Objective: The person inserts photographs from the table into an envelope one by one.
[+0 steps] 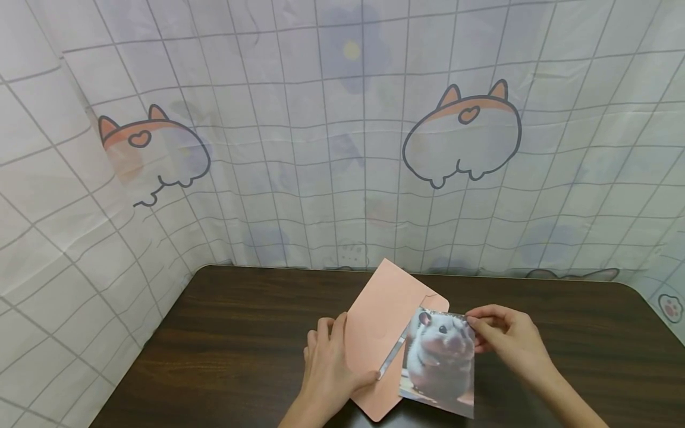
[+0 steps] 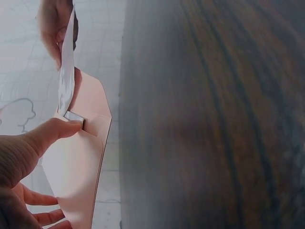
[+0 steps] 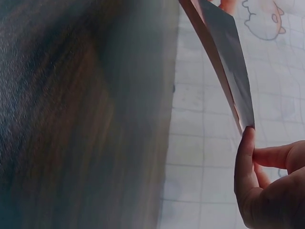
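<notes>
A pink envelope [image 1: 377, 315] is held tilted over the dark table by my left hand [image 1: 329, 365]. In the left wrist view my left thumb [image 2: 59, 130] presses on its front at the mouth, with the other fingers at its edge. A silvery strip [image 2: 75, 119] shows along the mouth, under the thumb. My right hand [image 1: 514, 342] pinches the upper right corner of a glossy picture card [image 1: 441, 362] with a white hamster on it. The card overlaps the envelope's right side and flap. The right wrist view shows this card [image 3: 233, 62] nearly edge-on, its corner between thumb and fingers.
A dark wood-grain table [image 1: 241, 345] with rounded back corners lies under both hands. Behind it and on the left hangs a white gridded curtain [image 1: 299, 166] with cartoon animal prints, close to the table's edge.
</notes>
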`<state>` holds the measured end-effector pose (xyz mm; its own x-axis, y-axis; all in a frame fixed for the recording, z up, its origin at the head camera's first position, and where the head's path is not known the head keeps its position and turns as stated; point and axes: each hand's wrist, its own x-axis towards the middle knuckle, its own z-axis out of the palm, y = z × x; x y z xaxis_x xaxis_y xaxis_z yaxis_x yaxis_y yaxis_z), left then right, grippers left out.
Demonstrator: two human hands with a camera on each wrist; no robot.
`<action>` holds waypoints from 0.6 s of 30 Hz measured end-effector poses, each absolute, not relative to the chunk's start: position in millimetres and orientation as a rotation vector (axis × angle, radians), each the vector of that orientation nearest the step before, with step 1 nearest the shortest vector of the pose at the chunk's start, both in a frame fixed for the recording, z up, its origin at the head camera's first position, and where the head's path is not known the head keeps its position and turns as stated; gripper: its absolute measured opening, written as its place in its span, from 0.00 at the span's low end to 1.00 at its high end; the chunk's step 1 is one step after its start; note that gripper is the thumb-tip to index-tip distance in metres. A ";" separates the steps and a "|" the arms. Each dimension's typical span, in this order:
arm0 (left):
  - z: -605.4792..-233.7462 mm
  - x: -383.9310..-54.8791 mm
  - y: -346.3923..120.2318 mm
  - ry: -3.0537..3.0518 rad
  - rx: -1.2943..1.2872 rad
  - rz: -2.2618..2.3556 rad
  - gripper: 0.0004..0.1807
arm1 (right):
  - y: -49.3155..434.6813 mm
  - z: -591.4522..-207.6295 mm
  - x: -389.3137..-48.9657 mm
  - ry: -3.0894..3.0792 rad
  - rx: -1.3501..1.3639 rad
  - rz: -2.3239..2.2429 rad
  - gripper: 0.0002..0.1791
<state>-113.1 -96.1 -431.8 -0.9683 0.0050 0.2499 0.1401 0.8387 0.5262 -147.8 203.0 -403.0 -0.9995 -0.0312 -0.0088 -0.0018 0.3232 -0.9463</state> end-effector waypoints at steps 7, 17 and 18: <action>-432.5 -112.5 -96.2 -2.772 -0.108 -0.820 0.60 | 194.8 -406.5 -145.6 2.573 0.023 -1.870 0.12; -431.1 -111.4 -95.5 -2.777 -0.103 -0.817 0.61 | 183.5 -409.3 -143.1 2.613 0.088 -1.945 0.11; -431.2 -111.3 -95.3 -2.776 -0.101 -0.816 0.60 | 182.4 -409.1 -142.6 2.617 0.097 -1.948 0.11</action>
<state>-111.3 -95.3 -431.2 -0.9674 -0.0027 0.2534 0.1349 0.8410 0.5239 -142.6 182.4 -409.1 -0.9908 0.1203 0.0626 -0.0254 0.2887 -0.9571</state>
